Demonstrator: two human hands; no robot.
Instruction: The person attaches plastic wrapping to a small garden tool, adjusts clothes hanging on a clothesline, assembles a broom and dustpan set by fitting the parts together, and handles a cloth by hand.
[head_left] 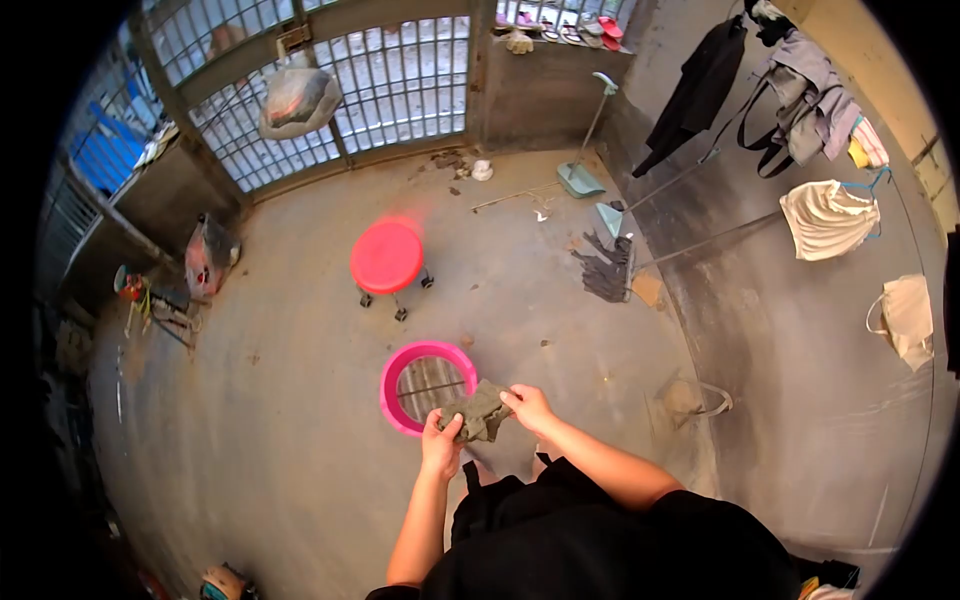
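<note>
Black clothing (pixel 600 545) nearest camera. Beyond, seen against near rim of pink basin (pixel 388 390): olive cloth (pixel 482 411), pinched at opposite ends by left hand (pixel 441 446) and right hand (pixel 529 406). Probably soft, light, limp; best gripped by opposite edges.

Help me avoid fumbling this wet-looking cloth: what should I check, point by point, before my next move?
1. Left hand secure on the cloth: ok, it grips one end.
2. Right hand secure: ok, it pinches the other end.
3. Cloth clear of the pink basin: cannot tell; it overlaps the near rim in this view, but its height is unclear.
4. Water in the basin: cannot tell; the interior shows a brownish, lined pattern.
5. Red stool out of the way: ok, it stands beyond the basin, apart from it.
</note>
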